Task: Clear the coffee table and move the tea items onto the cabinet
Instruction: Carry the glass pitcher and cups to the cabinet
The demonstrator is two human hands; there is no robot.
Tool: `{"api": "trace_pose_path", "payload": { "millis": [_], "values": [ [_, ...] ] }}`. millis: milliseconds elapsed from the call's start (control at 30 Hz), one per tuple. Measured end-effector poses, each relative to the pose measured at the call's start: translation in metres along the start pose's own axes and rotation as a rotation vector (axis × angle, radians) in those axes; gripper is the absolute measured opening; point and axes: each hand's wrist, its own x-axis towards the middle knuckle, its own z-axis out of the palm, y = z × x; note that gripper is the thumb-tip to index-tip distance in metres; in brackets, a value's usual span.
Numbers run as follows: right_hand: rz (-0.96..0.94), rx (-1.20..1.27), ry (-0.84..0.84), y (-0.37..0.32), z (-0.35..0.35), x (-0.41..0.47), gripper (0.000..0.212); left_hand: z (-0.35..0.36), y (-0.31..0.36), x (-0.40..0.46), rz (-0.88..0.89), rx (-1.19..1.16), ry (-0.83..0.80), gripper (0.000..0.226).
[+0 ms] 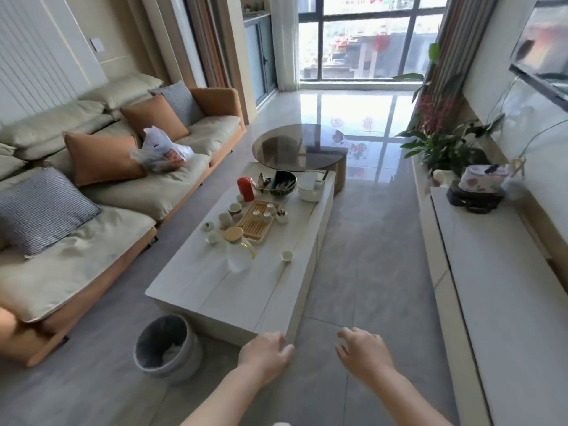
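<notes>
Running lengthwise away, coffee table holds tray.

The coffee table is white with faint grey veining, and near its far left edge stands a red canister beside a light bamboo-coloured tea tray carrying white cups. The sofa is cream on an orange base, with orange cushions and what look like grey-and-white checked ones. The waste bin is grey.
</notes>
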Motion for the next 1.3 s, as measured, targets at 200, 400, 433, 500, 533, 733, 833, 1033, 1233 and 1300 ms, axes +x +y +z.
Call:
{"api": "trace_pose_path", "payload": {
  "millis": [200,400,433,500,533,733,833,1033,1233,1300],
  "values": [
    [-0.084,-0.023,-0.076,-0.047,-0.010,0.060,0.037,-0.030,-0.048,0.035,-0.109,-0.140,0.027,0.040],
    [-0.247,-0.066,-0.096,-0.063,-0.035,0.150,0.038,-0.062,-0.061,0.089,-0.227,-0.252,0.067,0.044],
    [-0.270,-0.061,-0.105,-0.065,-0.039,0.166,0.039,-0.067,-0.062,0.096,-0.257,-0.282,0.078,0.045],
    [-0.315,-0.053,-0.109,-0.069,-0.046,0.199,0.039,-0.077,-0.063,0.112,-0.310,-0.335,0.104,0.046],
    [-0.332,-0.049,-0.121,-0.071,-0.048,0.214,0.039,-0.081,-0.064,0.120,-0.334,-0.346,0.117,0.046],
    [-0.401,-0.091,-0.223,-0.094,-0.058,0.300,0.039,-0.098,-0.075,0.167,-0.422,-0.519,0.200,0.046],
    [-0.398,-0.089,-0.256,-0.111,-0.053,0.332,0.038,-0.102,-0.088,0.190,-0.439,-0.540,0.157,0.048],
    [-0.315,-0.061,-0.290,-0.154,-0.029,0.395,0.039,-0.126,-0.138,0.264,-0.413,-0.531,0.073,0.052],
    [-0.137,0.014,-0.324,-0.192,0.014,0.458,0.039,-0.141,-0.207,0.354,-0.386,-0.530,0.011,0.056],
    [-0.076,0.068,-0.311,-0.199,0.033,0.481,0.038,-0.142,-0.227,0.388,-0.385,-0.561,0.026,0.055]
  ]
}}
